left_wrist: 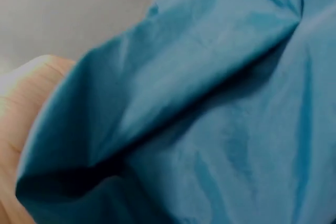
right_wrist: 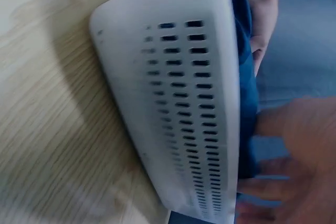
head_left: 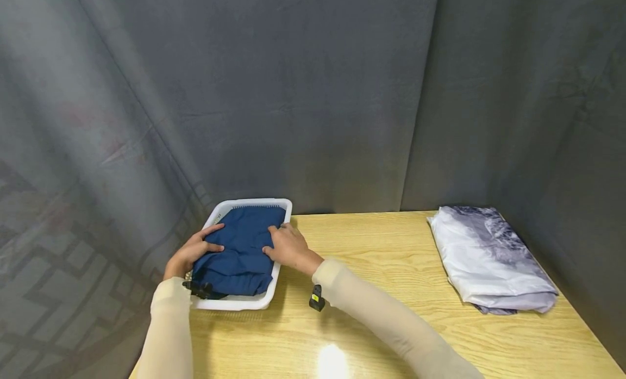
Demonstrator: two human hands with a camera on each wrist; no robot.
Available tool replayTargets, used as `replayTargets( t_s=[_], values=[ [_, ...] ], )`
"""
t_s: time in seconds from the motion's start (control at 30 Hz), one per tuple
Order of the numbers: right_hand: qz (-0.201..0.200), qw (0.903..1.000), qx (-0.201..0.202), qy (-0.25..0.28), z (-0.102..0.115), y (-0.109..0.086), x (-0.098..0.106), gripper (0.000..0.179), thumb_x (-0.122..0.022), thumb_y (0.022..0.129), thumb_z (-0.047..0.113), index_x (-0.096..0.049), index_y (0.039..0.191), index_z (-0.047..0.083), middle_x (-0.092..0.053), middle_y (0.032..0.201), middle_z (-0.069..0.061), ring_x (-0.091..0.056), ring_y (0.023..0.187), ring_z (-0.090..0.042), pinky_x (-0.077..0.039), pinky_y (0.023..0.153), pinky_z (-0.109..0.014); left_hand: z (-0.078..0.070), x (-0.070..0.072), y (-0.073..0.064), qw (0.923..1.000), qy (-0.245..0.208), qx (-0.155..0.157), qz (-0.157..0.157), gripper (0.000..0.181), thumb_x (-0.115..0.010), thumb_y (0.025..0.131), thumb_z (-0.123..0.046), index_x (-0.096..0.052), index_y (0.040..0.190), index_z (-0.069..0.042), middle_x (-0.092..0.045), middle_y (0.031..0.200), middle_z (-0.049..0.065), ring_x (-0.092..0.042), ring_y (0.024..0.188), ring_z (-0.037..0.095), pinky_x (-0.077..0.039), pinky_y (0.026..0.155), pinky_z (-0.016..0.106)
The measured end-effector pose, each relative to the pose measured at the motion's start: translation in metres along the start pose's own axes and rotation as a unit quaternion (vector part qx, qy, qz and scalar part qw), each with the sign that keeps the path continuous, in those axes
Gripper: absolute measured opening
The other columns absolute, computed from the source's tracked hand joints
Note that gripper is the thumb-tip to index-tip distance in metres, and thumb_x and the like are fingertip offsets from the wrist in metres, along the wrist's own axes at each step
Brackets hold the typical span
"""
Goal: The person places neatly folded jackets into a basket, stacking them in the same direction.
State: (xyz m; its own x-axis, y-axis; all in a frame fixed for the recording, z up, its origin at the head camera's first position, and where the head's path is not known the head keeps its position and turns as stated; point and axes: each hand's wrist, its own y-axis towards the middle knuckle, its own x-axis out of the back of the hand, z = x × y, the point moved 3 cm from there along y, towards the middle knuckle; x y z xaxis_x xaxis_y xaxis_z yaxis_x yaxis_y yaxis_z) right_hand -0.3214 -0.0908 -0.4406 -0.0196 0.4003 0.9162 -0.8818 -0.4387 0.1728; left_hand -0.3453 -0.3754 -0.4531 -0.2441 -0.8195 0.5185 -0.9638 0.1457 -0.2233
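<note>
A dark blue folded cloth (head_left: 242, 254) lies inside a white plastic basket (head_left: 257, 303). At the basket's left side, my left hand (head_left: 192, 251) rests on the cloth, fingers spread over its edge. From the right side my right hand (head_left: 289, 245) reaches over the rim, with fingertips touching the cloth. In the left wrist view, loose folds of the cloth (left_wrist: 210, 108) fill most of the picture and hide the left fingers. The right wrist view shows the slotted basket wall (right_wrist: 173, 87) beside the relaxed, blurred right hand (right_wrist: 299, 166).
On the right of the wooden table (head_left: 362, 248) lies a folded white and grey-purple fabric (head_left: 489, 259). Grey curtains (head_left: 303, 96) hang behind the table and along both sides. The basket stands near the left rear, against the curtain.
</note>
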Motion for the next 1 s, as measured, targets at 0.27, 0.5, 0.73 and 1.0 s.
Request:
replayTargets(
  t_s=[0.27,0.5,0.73,1.0],
  values=[
    [-0.046,0.995,0.047,-0.075,-0.005,-0.012,0.0,0.028,-0.072,0.102,0.035,-0.081,0.12,0.015,-0.071,0.137,-0.01,-0.057,0.132,-0.032,-0.049,0.114,-0.041,-0.005,-0.003,0.004,0.9996,0.025,0.009,-0.009,0.083,-0.07,0.094,-0.004,-0.028,0.166,0.002,-0.015,0.173,0.035,-0.014,0.16,0.051,-0.017,0.129,0.067],
    [-0.013,0.9968,0.073,-0.031,-0.009,-0.014,-0.004,0.022,-0.069,0.105,0.032,-0.085,0.109,0.019,-0.077,0.128,0.0,-0.048,0.149,-0.029,-0.04,0.125,-0.045,-0.017,-0.006,0.003,0.9971,0.071,-0.008,-0.024,0.072,-0.066,0.098,-0.005,-0.035,0.162,0.005,-0.024,0.17,0.036,-0.018,0.159,0.055,-0.021,0.127,0.07],
    [-0.02,0.9963,0.082,-0.02,-0.012,-0.014,-0.006,0.021,-0.069,0.104,0.03,-0.086,0.105,0.017,-0.079,0.123,0.002,-0.054,0.145,-0.023,-0.036,0.127,-0.042,-0.027,-0.017,0.0,0.9952,0.077,-0.06,-0.004,0.057,-0.062,0.102,-0.003,-0.045,0.153,0.014,-0.042,0.16,0.036,-0.034,0.153,0.053,-0.03,0.125,0.066],
    [-0.04,0.9932,0.098,0.048,-0.02,-0.018,0.002,0.017,-0.07,0.104,0.022,-0.085,0.105,0.013,-0.081,0.112,0.0,-0.066,0.127,-0.022,-0.048,0.117,-0.036,-0.035,-0.027,0.001,0.9968,0.056,-0.057,0.005,0.047,-0.05,0.108,-0.002,-0.046,0.153,0.014,-0.055,0.15,0.036,-0.054,0.14,0.051,-0.039,0.12,0.065]
  ],
)
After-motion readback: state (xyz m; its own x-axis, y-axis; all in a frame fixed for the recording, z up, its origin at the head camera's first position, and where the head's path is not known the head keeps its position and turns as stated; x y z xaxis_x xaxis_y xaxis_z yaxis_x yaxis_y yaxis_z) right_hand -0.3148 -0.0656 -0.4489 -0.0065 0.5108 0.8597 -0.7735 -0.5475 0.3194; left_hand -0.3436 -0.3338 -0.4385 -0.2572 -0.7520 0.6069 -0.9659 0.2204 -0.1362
